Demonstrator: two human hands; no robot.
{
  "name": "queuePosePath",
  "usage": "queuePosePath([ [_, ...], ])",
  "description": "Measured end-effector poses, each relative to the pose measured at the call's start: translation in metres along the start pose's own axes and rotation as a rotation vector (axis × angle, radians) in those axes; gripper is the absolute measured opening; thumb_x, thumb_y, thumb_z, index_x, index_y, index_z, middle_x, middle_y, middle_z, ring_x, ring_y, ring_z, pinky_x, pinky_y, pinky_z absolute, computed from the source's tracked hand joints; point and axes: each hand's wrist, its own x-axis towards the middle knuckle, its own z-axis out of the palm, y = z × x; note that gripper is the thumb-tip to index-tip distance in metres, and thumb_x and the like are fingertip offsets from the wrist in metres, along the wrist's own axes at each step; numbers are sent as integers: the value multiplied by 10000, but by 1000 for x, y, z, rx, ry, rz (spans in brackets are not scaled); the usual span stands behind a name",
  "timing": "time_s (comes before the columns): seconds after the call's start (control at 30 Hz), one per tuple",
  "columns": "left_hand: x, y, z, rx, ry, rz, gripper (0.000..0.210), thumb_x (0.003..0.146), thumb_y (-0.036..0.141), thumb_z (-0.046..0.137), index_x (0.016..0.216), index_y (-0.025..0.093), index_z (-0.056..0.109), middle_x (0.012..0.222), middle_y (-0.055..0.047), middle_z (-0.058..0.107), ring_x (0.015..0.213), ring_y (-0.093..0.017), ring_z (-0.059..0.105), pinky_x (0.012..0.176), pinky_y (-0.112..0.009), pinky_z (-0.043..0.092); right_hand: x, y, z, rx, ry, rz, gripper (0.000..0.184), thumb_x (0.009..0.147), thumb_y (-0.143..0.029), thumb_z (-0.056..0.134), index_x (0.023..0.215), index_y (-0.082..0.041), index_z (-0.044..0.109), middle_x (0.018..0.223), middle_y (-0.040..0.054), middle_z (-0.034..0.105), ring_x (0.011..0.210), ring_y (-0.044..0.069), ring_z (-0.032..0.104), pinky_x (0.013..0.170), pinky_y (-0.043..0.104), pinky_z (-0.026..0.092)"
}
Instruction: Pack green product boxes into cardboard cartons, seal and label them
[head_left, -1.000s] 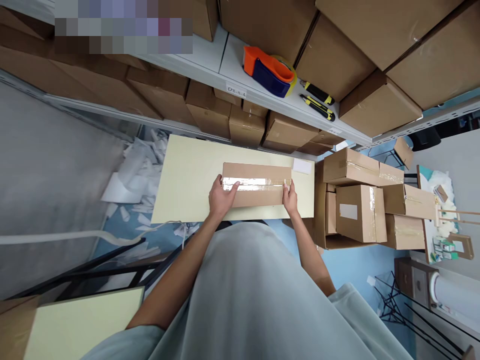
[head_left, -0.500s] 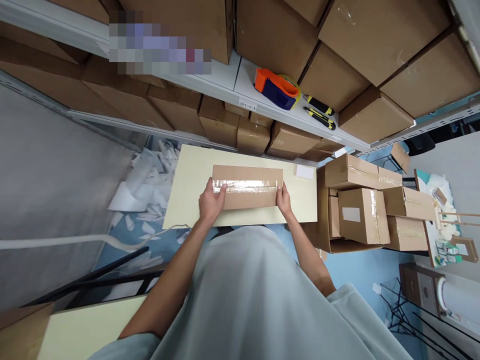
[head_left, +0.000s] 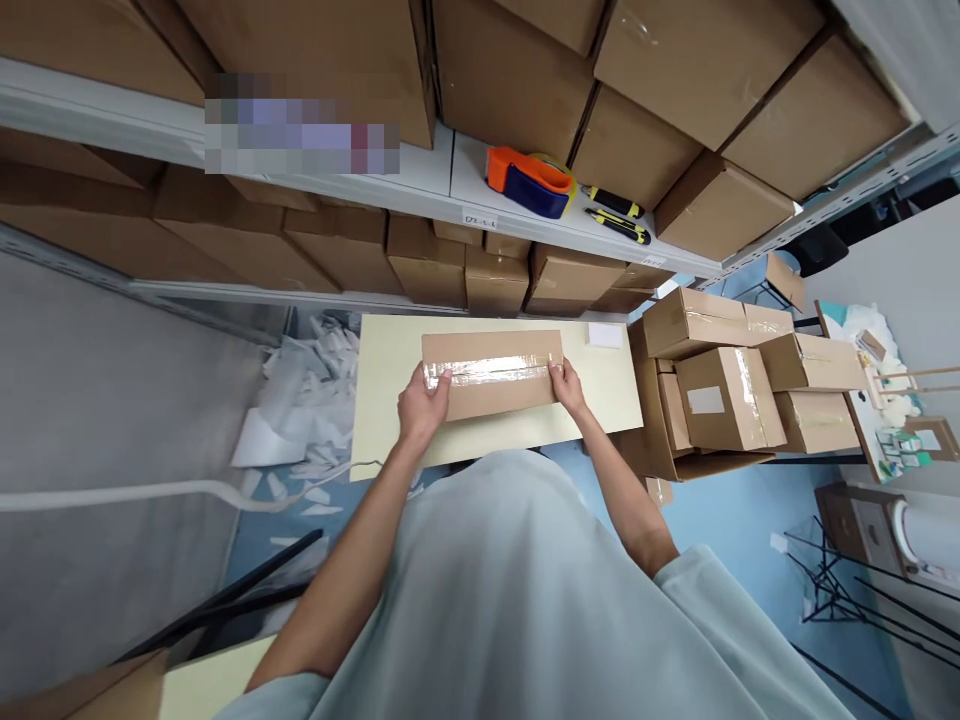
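Observation:
A flat brown cardboard box (head_left: 499,398) with shiny clear tape along its middle is held between my two hands, over the pale yellow table (head_left: 390,350). My left hand (head_left: 424,403) grips its left end, thumb on top near the tape. On the right end, my right hand (head_left: 568,386) closes with its thumb on the top face and the fingers round the side. Whether the box's underside touches the table is hidden. Behind its right end lies a small white box (head_left: 604,335) on the table.
A shelf edge (head_left: 375,222) crosses in front, carrying cartons, an orange and blue tape dispenser (head_left: 531,182) and yellow-black utility knives (head_left: 619,225). A large open carton (head_left: 660,440) with several boxes stands right. Paper scraps (head_left: 300,390) lie left, near a white hose (head_left: 150,497).
My view has turned slightly, so the shelf and table appear tilted differently. Both hands keep their hold on the box, which now sits slightly slanted, its right end higher in view.

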Motion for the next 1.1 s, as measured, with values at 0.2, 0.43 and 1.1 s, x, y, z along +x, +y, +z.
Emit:
queuePosePath([
  [0.2,-1,-7,-18,-99,1,229,594,935,532,747,1427,199,747,1472,-166,728,1274,-310,742,1112,-436,622,-28,9,-30,-43,115,-158,607,998,-696,693,1335,-201,795,1487,167,719,1455,332,625,1274,461,483],
  [0.43,-36,-54,-3,-181,-69,92,414,902,345,758,1274,169,804,1334,-128,795,1022,-258,823,1050,-452,678,-84,60,-22,-65,146,1,468,961,-630,731,1172,-226,838,1376,164,714,1167,301,723,1021,459,640],
  [1.1,-85,-90,30,-136,-100,-250,505,848,278,722,1347,204,743,1282,-130,839,1094,-286,842,1052,-478,670,-114,105,-10,54,3,141,516,941,-566,719,1363,-285,814,1358,87,816,1207,312,755,1064,504,662],
])
